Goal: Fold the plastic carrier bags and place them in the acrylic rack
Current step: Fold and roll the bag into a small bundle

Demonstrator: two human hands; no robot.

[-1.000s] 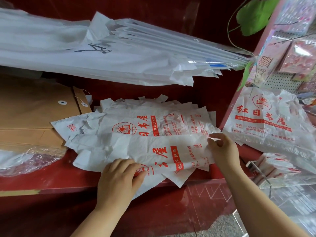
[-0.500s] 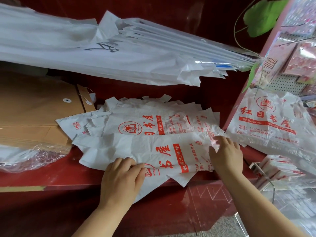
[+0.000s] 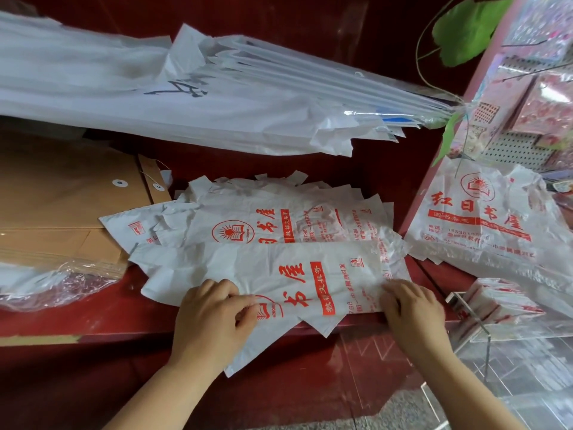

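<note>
Head view:

- Left hand [image 3: 214,318]: narrow. Fingers lie on top of the bag [image 3: 279,274] with the thumb tucked against them, pinching the near edge next to the red logo.
- Right hand [image 3: 412,311]: fingers curled down onto the bag's right end at the table [image 3: 77,311] edge. It's blurred, so I can't tell if it's a pinch or just a press.
- The bag is white with red print and lies long-ways across the front of the table, held between both hands. One corner hangs over the front edge.
- Readable on the bag: big "书屋", a red box with "教辅文具等", digits "788" and "院对面".
- Pile [image 3: 279,218]: more of the same bags, flat, lying under and behind the held one.
- Readable on the pile: round sun-over-open-book logo, "日书屋", "教辅文具等" and "5788".
- Rack [image 3: 474,318]: clear acrylic, just right of the right hand and lower than the table top. The folded bags [image 3: 502,305] are packed inside it.
- Right pile [image 3: 483,218]: unfolded bags above the rack, reading "红日书屋" with the same logo. There's a number starting "15538"; the rest is too small to read.
- Envelopes [image 3: 62,197]: brown, string-tie, stacked on the table left of the pile.
- Wrap [image 3: 46,283]: crumpled clear plastic in front of the envelopes.
- Sheets [image 3: 155,97]: big white stack overhanging the back of the table. It has a black handwritten mark that I can't read.
- Leaf [image 3: 465,29]: green, top right.
</note>
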